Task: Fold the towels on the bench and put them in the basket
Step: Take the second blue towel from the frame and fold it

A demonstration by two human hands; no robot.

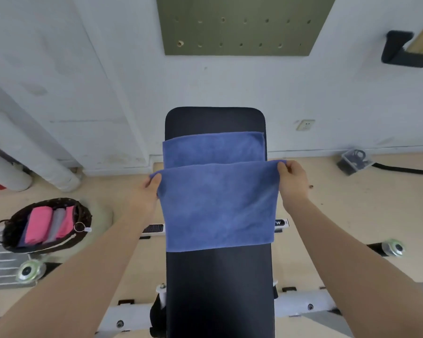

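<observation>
The left hand (150, 189) and the right hand (292, 179) are each pinching a corner of the blue terry towel (217, 206), which is lying across the middle of the black padded bench (217, 289). It seems the folding is in progress; next, the lifted edge needs carrying to the far edge, corners matching. The dark woven basket (81, 215) on the floor is already holding pink and grey folded towels (38, 225).

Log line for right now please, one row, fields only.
step: folding blue towel on bench | left hand: pinching left corner | right hand: pinching right corner | basket: on floor, holds pink and grey towels
</observation>
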